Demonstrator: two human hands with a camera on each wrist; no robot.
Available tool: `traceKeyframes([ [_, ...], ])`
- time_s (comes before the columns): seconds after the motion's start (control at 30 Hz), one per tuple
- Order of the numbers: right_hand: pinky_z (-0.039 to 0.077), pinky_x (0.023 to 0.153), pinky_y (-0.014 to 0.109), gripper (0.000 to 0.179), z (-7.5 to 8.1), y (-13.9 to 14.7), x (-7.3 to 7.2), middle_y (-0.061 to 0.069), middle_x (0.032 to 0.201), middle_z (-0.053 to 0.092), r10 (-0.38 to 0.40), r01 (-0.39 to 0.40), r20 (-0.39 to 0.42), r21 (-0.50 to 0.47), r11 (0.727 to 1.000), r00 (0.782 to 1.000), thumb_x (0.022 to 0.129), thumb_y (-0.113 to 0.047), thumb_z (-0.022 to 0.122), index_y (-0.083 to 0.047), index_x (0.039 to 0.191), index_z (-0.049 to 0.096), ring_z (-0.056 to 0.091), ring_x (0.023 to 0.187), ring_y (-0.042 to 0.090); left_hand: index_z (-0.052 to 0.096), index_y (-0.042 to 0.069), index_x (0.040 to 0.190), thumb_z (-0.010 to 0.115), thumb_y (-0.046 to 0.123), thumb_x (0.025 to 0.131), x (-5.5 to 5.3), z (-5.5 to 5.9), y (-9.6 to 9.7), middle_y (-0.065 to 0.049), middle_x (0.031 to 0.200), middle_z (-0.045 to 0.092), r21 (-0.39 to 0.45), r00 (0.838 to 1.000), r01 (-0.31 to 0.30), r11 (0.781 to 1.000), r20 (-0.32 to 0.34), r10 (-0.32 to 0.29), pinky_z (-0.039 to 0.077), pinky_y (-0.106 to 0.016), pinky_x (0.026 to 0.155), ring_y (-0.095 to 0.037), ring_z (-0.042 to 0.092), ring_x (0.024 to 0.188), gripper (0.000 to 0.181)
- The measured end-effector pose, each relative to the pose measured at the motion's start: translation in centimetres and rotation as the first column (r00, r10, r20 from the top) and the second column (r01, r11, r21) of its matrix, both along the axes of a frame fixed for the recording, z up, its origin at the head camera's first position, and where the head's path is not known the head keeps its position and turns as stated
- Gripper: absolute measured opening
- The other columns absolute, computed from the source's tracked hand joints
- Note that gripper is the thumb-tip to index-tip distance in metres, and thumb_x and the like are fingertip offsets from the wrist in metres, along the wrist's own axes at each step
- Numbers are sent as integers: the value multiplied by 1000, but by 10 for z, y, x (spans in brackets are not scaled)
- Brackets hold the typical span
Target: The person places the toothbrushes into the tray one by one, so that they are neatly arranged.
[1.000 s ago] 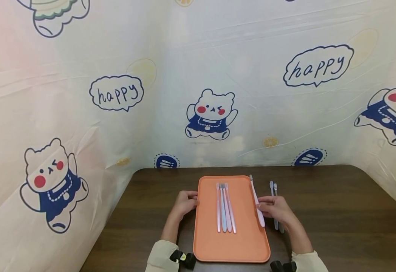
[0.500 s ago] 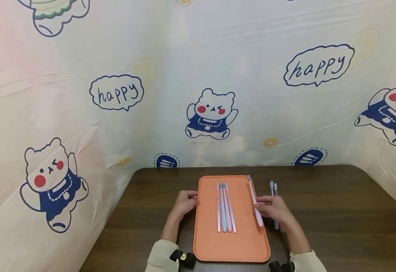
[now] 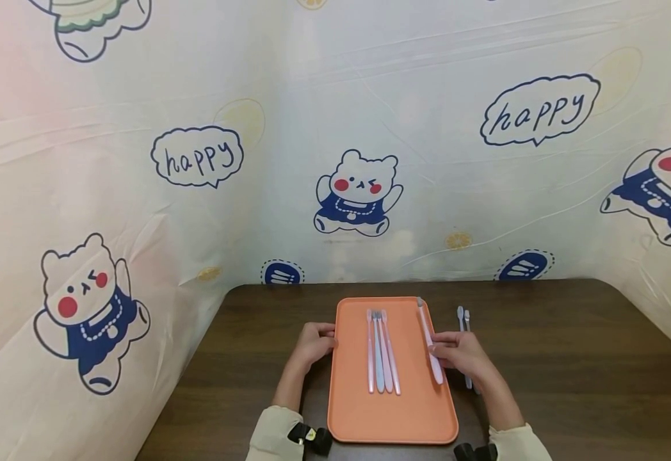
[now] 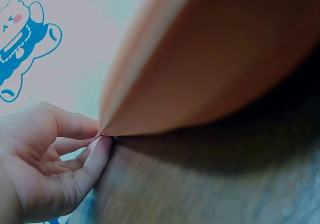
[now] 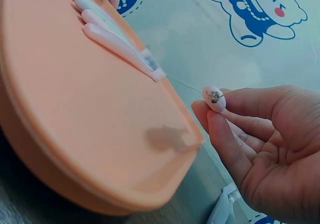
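Observation:
In the head view an orange tray lies on the table, with several pink and blue toothbrushes side by side near its middle. My left hand pinches the tray's left rim between thumb and fingers; the left wrist view shows this contact up close. Over the tray's right side, my right hand holds a pink toothbrush between thumb and fingertips, its head pointing away. The right wrist view shows that brush's handle end above the tray, and its shadow falls on the tray floor.
Two more toothbrushes lie on the dark wooden table right of the tray, partly hidden by my right hand. A pale curtain printed with cartoon bears hangs behind and beside the table.
My right hand has moved slightly left with the pink toothbrush, bringing it from the tray's right rim to farther over the tray. The left hand and tray have stayed put.

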State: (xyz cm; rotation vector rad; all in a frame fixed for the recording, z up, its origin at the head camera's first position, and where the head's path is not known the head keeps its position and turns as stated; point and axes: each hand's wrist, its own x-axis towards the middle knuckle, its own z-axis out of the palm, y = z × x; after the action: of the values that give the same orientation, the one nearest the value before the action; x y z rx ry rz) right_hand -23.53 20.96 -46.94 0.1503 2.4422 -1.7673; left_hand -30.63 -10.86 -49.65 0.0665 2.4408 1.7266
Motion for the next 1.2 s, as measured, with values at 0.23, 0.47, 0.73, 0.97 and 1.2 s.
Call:
traceKeyframes([
  [0.23, 63, 80, 38, 42, -3, -2, -1, 29, 119, 70, 6, -6, -8, -3, 1000, 1000, 93, -6, 67, 15, 128, 61, 71, 91, 17, 64, -11, 127, 63, -5, 84, 0, 1, 0, -17, 103, 65, 1, 1000, -13, 1000, 1, 13, 60, -30, 74, -14, 63, 82, 43],
  [0.47, 63, 78, 37, 39, -2, -7, 0, 27, 115, 72, 1, -1, -23, 9, 1000, 1000, 92, -6, 68, 13, 125, 64, 71, 90, 18, 64, -12, 127, 63, -5, 84, 0, 0, 0, -17, 103, 65, -3, 1000, -10, 1000, -3, 10, 59, -31, 74, -14, 63, 83, 43],
  [0.73, 63, 77, 36, 37, -6, -14, -1, 26, 111, 73, 1, -1, -19, 5, 1000, 1000, 91, -4, 67, 14, 124, 64, 71, 90, 19, 65, -12, 125, 64, -6, 83, 2, 1, 1, -17, 103, 65, 5, 1000, -15, 1000, -2, 15, 60, -31, 75, -14, 62, 85, 43],
  [0.97, 62, 77, 34, 36, -10, -19, -3, 26, 111, 73, -3, 3, -30, -18, 1000, 1000, 90, -2, 67, 15, 122, 64, 71, 92, 19, 65, -11, 125, 64, -6, 83, 2, 1, 0, -17, 103, 65, -9, 1000, -11, 1000, -5, 11, 61, -32, 75, -14, 62, 85, 43],
  [1.2, 62, 76, 34, 35, -10, -23, -2, 25, 110, 73, -11, 10, -32, -26, 1000, 999, 90, -2, 69, 14, 121, 65, 71, 90, 19, 65, -11, 126, 64, -5, 83, 1, 0, 0, -17, 104, 65, -12, 1000, -10, 1000, -2, 10, 61, -33, 75, -14, 62, 85, 43],
])
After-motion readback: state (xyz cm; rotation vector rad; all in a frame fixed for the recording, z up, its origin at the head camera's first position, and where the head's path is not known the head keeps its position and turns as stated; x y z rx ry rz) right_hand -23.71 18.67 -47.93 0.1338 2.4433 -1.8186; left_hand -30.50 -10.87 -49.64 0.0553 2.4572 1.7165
